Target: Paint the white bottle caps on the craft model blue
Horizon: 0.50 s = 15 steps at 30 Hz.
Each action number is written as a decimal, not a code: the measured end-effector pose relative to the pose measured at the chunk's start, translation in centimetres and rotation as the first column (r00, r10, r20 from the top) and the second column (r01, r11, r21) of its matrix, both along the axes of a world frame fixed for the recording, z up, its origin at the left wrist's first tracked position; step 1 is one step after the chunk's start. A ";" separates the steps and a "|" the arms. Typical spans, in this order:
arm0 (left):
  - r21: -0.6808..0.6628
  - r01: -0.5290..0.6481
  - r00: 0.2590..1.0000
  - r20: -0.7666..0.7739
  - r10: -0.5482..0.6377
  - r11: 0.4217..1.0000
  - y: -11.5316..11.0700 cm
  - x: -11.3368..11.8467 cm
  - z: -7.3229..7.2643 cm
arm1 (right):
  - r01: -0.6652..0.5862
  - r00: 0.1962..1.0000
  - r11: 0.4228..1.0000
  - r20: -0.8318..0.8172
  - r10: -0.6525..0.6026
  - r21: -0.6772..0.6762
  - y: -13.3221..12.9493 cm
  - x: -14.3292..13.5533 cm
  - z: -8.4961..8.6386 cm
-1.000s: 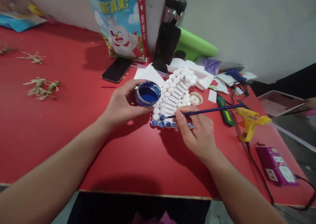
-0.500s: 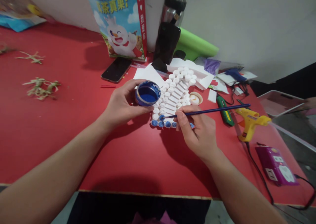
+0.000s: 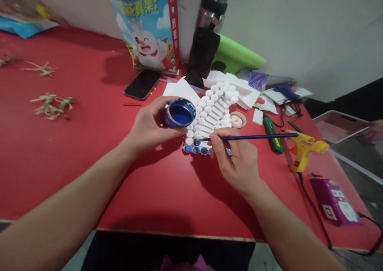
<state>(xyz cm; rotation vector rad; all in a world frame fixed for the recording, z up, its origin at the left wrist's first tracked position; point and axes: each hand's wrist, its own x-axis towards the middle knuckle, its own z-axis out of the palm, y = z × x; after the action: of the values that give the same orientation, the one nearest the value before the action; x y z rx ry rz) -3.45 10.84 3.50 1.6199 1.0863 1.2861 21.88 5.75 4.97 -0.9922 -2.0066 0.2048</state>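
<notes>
My left hand is closed around a small jar of blue paint, tilted so that its open mouth faces me. Between the fingers of my right hand is a thin dark blue paintbrush, its tip at the lower left of a white craft model. The model has a flight of steps lined on both sides with round white pieces. Along its front edge several round pieces are blue, and one in the row above is blue too. My right hand hides the model's front right part.
A yellow glue gun, a green utility knife and a purple power box with cords lie on the right. Behind stand a printed bag and a bottle. A phone lies back left. Another person's hand is at the white bin.
The brush has swung to a flatter angle, and my right hand has shifted slightly left. The jar stays in my left hand, almost unmoved.
</notes>
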 end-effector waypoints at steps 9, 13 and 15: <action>0.010 -0.009 1.000 -0.015 0.009 1.000 -0.1 -0.1 -0.1 | 0.020 0.997 1.000 0.072 -0.019 -0.008 -0.2 -0.1 0.3; 0.015 -0.018 1.000 0.002 0.018 1.000 -0.1 0.0 -0.1 | 0.001 0.998 1.000 0.062 -0.001 0.006 -0.3 -0.2 0.4; 0.013 -0.018 1.000 -0.003 0.019 1.000 -0.1 0.0 0.0 | -0.005 0.998 1.000 0.055 0.004 0.011 -0.3 -0.2 0.3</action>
<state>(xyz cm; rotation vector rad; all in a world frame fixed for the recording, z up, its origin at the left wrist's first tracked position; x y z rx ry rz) -3.46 10.75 3.47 1.6261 1.0993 1.3056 21.67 5.40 5.31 -0.9961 -2.0581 0.1695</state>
